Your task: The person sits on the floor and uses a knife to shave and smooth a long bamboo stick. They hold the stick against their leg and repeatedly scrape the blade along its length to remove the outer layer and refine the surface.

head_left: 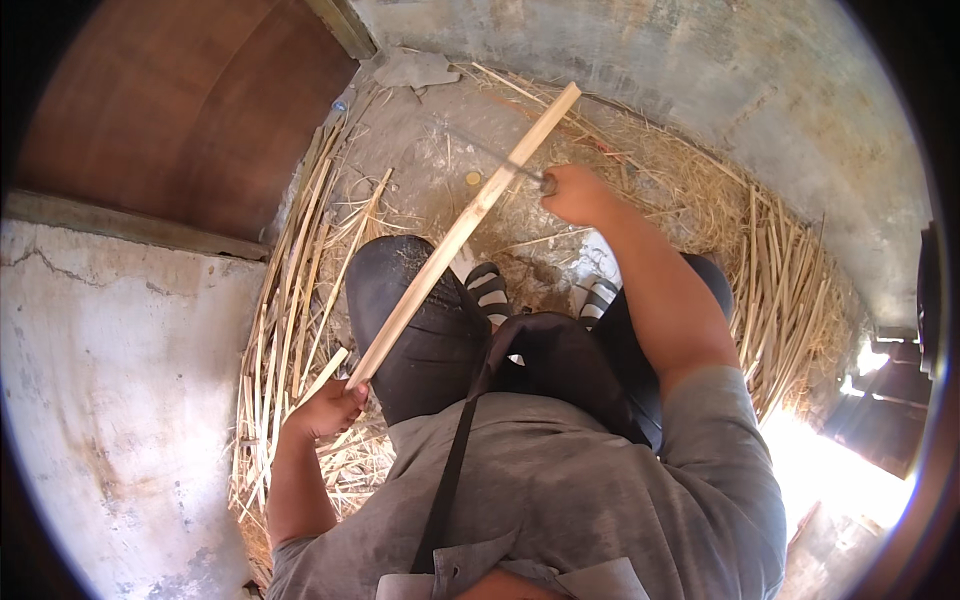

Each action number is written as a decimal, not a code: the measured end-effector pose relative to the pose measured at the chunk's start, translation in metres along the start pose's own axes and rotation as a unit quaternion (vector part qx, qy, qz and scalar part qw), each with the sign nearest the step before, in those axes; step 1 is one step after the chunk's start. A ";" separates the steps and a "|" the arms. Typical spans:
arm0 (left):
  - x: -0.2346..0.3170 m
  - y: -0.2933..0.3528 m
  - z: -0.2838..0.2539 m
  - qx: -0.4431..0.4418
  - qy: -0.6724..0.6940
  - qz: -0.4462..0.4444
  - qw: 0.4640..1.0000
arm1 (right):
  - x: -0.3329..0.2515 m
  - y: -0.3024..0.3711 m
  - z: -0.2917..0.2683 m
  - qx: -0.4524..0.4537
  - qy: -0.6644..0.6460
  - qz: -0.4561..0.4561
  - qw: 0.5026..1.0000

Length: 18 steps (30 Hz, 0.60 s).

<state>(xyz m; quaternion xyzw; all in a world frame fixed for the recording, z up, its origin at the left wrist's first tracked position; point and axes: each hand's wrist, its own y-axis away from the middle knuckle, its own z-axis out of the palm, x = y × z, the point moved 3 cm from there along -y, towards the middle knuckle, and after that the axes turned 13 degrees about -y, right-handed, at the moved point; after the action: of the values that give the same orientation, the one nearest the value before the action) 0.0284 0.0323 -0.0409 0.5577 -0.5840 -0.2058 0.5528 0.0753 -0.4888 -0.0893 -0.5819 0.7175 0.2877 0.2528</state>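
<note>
A long pale strip of split bamboo or wood (450, 245) slants from my left side up past my left knee to the far middle. My left hand (330, 408) is closed round its near end. Out in front, my right hand (580, 195) grips the handle of a knife (524, 173). Its long thin grey blade lies across the strip near the far end and is smeared by motion toward its tip. Part of the handle is hidden in my fist. A shorter pale piece (322, 372) shows beside my left hand.
Bundles of thin split strips lie along the left wall (290, 290) and the right wall (775, 290), with shavings on the floor. My bent knees (395, 320) are close under the strip. A flat grey stone (415, 70) lies in the far corner by a brown wooden panel (190, 110).
</note>
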 end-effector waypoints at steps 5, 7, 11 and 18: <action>-0.001 0.004 0.003 -0.007 0.024 -0.032 0.999 | -0.093 0.037 0.032 -0.170 0.091 -0.079 0.978; -0.006 0.001 0.001 0.052 -0.042 -0.022 0.998 | -0.085 0.029 0.039 -0.151 0.083 -0.114 0.978; 0.008 -0.001 0.008 0.061 0.008 0.008 0.998 | -0.026 -0.003 0.038 -0.178 -0.013 -0.029 0.983; 0.012 0.013 0.017 0.103 -0.050 -0.001 0.993 | -0.091 0.037 0.030 -0.159 0.036 -0.048 0.985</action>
<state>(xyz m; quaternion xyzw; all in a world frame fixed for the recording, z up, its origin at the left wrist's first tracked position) 0.0105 0.0193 -0.0306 0.6008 -0.6287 -0.1727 0.4625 0.0576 -0.3993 -0.0423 -0.6584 0.6425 0.3646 0.1440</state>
